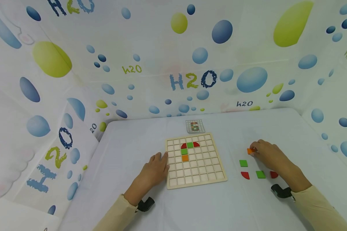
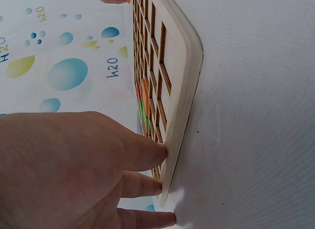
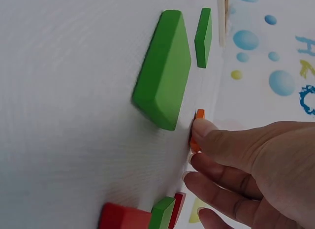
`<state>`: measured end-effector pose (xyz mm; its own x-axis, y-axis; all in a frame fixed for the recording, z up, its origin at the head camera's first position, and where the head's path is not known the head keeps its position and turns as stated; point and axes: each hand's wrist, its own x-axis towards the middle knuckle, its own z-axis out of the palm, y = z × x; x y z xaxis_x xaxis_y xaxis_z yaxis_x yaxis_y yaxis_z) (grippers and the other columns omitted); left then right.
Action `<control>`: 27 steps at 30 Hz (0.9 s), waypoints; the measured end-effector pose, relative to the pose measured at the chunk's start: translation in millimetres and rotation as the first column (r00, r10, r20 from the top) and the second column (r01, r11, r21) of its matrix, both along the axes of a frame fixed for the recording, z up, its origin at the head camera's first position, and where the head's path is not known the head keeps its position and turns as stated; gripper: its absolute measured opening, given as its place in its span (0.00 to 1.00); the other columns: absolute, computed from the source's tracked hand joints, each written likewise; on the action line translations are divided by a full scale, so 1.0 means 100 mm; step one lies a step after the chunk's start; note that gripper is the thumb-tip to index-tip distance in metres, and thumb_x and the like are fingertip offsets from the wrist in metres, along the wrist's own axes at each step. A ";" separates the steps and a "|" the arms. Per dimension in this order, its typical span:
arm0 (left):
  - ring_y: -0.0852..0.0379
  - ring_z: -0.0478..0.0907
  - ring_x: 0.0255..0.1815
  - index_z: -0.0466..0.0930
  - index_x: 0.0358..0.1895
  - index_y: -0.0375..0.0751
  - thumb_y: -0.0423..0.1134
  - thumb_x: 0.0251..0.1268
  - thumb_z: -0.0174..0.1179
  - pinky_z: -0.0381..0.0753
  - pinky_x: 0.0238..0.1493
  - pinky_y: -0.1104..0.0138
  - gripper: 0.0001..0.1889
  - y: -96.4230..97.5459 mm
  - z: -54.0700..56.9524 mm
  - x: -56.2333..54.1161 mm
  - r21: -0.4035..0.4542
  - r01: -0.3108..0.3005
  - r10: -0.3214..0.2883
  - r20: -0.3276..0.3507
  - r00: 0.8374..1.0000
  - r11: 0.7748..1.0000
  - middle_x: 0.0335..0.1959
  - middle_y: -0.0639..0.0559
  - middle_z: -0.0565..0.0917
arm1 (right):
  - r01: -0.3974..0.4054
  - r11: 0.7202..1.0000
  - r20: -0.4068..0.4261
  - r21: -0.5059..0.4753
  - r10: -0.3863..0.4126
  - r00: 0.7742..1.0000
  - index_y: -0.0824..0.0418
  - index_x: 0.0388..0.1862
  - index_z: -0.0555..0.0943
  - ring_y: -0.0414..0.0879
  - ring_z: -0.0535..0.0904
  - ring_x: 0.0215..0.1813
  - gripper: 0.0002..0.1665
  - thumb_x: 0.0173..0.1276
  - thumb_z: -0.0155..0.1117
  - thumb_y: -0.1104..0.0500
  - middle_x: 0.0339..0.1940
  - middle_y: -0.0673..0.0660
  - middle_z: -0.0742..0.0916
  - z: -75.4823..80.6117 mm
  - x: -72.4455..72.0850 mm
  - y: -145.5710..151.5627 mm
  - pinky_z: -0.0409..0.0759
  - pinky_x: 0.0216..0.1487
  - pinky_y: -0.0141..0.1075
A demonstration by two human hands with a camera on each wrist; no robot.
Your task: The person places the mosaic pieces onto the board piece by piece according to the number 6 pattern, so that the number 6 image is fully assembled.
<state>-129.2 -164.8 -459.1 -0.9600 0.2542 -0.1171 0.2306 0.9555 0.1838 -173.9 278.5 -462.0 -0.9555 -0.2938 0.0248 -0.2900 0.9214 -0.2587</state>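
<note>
My right hand (image 1: 270, 155) pinches an orange square tile (image 1: 250, 151) between thumb and fingers, at the table's right side. In the right wrist view the thumb presses on the orange tile's side, close to the cloth. My left hand (image 1: 155, 168) rests against the left edge of a wooden grid board (image 1: 196, 185), its fingertips touching the frame, as the left wrist view shows. Set in the board's cells are red rounded tiles (image 1: 183, 146), green square tiles (image 1: 184, 151) and one orange square tile (image 1: 185, 158).
Loose green tiles (image 1: 243, 163) and red quarter-round tiles (image 1: 245, 175) lie right of the board. More red and green tiles (image 3: 162, 212) show past the right hand. Behind the board lies a small pattern card (image 1: 195, 126). White cloth covers the table; a printed curtain hangs behind.
</note>
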 end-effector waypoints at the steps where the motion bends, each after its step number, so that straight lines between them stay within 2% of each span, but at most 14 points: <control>1: 0.32 0.68 0.76 0.62 0.81 0.33 0.44 0.85 0.51 0.80 0.61 0.37 0.30 0.00 0.00 0.00 -0.001 0.001 -0.001 -0.002 1.000 1.000 0.76 0.29 0.67 | -0.001 1.000 -0.006 -0.001 0.001 1.000 0.68 0.53 0.85 0.55 0.82 0.43 0.18 0.68 0.77 0.62 0.42 0.60 0.87 0.00 0.00 -0.01 0.83 0.54 0.60; 16: 0.32 0.69 0.76 0.62 0.81 0.33 0.44 0.85 0.52 0.80 0.61 0.37 0.30 0.00 0.00 -0.01 -0.003 -0.001 0.001 -0.009 1.000 1.000 0.76 0.29 0.68 | -0.031 0.999 -0.062 0.009 0.031 0.998 0.65 0.54 0.86 0.55 0.83 0.45 0.18 0.67 0.77 0.63 0.44 0.60 0.88 0.07 0.01 -0.14 0.83 0.55 0.60; 27: 0.31 0.68 0.76 0.61 0.82 0.34 0.44 0.85 0.51 0.79 0.62 0.37 0.30 0.00 0.00 0.00 0.011 -0.002 0.002 0.005 1.000 1.000 0.76 0.29 0.67 | -0.074 0.997 -0.140 0.021 0.076 0.987 0.64 0.54 0.86 0.56 0.84 0.47 0.19 0.66 0.79 0.63 0.45 0.60 0.88 0.21 0.00 -0.27 0.84 0.54 0.58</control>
